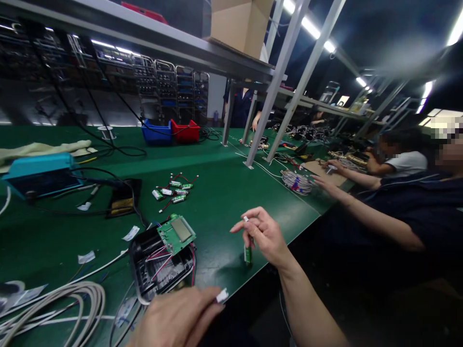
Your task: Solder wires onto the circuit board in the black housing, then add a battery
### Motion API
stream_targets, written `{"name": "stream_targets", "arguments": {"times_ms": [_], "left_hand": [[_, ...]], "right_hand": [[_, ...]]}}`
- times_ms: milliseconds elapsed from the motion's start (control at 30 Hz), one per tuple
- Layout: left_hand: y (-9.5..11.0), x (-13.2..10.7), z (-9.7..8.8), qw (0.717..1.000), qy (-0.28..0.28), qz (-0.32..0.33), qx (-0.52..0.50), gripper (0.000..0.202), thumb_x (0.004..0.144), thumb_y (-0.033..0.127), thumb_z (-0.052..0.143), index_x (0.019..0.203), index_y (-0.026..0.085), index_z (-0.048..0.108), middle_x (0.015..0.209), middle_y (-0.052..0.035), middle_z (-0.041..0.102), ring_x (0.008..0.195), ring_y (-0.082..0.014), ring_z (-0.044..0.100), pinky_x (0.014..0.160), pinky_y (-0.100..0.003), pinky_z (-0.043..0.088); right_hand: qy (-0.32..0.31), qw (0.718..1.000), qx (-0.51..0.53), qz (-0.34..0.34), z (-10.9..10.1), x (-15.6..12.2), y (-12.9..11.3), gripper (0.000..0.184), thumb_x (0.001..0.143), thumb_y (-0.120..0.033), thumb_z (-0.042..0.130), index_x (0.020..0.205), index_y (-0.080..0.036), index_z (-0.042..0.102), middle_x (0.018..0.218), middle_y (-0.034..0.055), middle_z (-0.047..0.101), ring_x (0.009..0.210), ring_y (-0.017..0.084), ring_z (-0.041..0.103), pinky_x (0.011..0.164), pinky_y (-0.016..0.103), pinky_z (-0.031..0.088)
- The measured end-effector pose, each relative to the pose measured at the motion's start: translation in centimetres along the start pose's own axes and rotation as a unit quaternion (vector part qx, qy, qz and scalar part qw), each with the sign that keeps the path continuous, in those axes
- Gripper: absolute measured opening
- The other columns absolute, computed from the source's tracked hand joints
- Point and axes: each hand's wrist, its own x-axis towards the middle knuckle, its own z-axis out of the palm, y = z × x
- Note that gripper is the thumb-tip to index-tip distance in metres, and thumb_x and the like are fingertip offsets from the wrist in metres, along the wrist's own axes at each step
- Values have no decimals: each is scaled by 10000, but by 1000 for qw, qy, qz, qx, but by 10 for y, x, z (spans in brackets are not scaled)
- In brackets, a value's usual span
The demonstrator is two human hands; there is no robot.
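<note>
At the near edge of the green bench [224, 193], the right hand [265, 236] holds a small green battery cell [248, 254] upright, its lower end just above or touching the mat; the thumb and lower fingers pinch it while the forefinger stretches out to the left and a bit of white shows between the fingertips. The left hand [177, 318] sits low in the view, closed around a small white connector [222, 295] that pokes out past the fingertips; whether a lead joins it to the cell cannot be told. Just left of both hands lies an open black housing [159, 270] with red and white wires inside, and a green circuit board [176, 233] with a grey display rests tilted on its upper rim. Further back on the mat lies a loose cluster of like cells [173, 189] with red leads, well apart from the hands. A coil of white cable [61, 303] lies at the lower left, a blue device [39, 173] at the far left. Other people's arms reach over the bench at the right.

The step in hand looks like fitting one cell to the opened unit: cell in one hand, plug in the other. The next move would seem to call for bringing the plug to its socket on the board, lined up squarely, and laying the cell in the housing without trapping the thin wires
</note>
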Motion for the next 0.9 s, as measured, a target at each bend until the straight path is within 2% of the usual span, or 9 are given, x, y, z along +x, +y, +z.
{"name": "stream_targets", "arguments": {"times_ms": [67, 133, 233, 300, 467, 567, 633, 767, 900], "left_hand": [[-3, 2, -2, 998, -1, -54, -22, 169, 1022, 291, 422, 1049, 167, 533, 848, 52, 673, 709, 1, 638, 737, -32, 453], [-5, 2, -3, 993, -14, -99, -55, 136, 992, 271, 491, 1063, 173, 553, 882, 67, 672, 689, 23, 628, 752, 10, 432], [-4, 5, -3, 987, 26, -136, -77, 120, 972, 264, 527, 1011, 177, 600, 858, 85, 671, 677, 42, 622, 739, 39, 408], [-3, 7, -3, 987, 44, -139, -72, 127, 972, 276, 525, 997, 187, 612, 873, 91, 676, 728, 36, 636, 773, 27, 410], [-2, 4, -2, 987, 28, -143, -60, 116, 1000, 256, 468, 1038, 196, 560, 879, 80, 661, 758, 29, 632, 802, -2, 404], [-2, -1, -2, 989, 12, -131, -64, 128, 1016, 225, 418, 1077, 193, 526, 870, 60, 646, 761, 10, 630, 788, -37, 416], [-2, -3, -2, 986, -10, -138, -91, 130, 1012, 201, 412, 1079, 196, 523, 832, 55, 619, 720, -3, 614, 728, -68, 425], [-2, -2, -7, 976, -58, -162, -134, 140, 1003, 179, 394, 947, 178, 522, 716, 44, 531, 594, -33, 522, 595, -138, 383], [-2, -3, -11, 966, -113, -180, -149, 221, 1008, 191, 365, 842, 157, 507, 695, 38, 518, 604, -37, 518, 612, -157, 366]], "right_hand": [[-16, 999, 30, 5, 8, -5, -3, 158, 1006, -254, 532, 991, -122, 447, 906, 126, 661, 500, 68, 501, 429, 153, 328], [-25, 999, 28, 0, 16, -8, -7, 110, 975, -214, 579, 966, -119, 525, 865, 95, 665, 502, 66, 493, 451, 155, 353], [-47, 996, -59, -56, 25, -9, -16, 27, 918, -155, 648, 926, -129, 644, 822, 53, 639, 642, 97, 547, 576, 189, 426], [-76, 985, -115, -100, 29, -8, -23, 34, 919, -142, 644, 932, -121, 666, 834, 53, 615, 741, 121, 566, 651, 215, 437], [-152, 967, -168, -118, 34, -7, -32, 145, 993, -159, 528, 937, -61, 619, 824, 67, 564, 763, 122, 525, 684, 228, 409], [-186, 958, -181, -124, 36, -6, -34, 133, 996, -143, 516, 937, -55, 597, 814, 57, 529, 755, 114, 503, 685, 216, 390], [-202, 951, -188, -138, 38, -4, -35, 113, 998, -131, 506, 949, -63, 582, 809, 46, 515, 746, 107, 491, 680, 206, 380], [-245, 935, -215, -137, 38, 0, -42, 85, 993, -118, 495, 934, -81, 544, 806, 29, 481, 725, 99, 457, 662, 201, 358], [-298, 921, -224, -114, 36, 4, -48, 107, 996, -136, 482, 897, -105, 508, 801, 17, 469, 711, 95, 451, 654, 201, 353]]}}
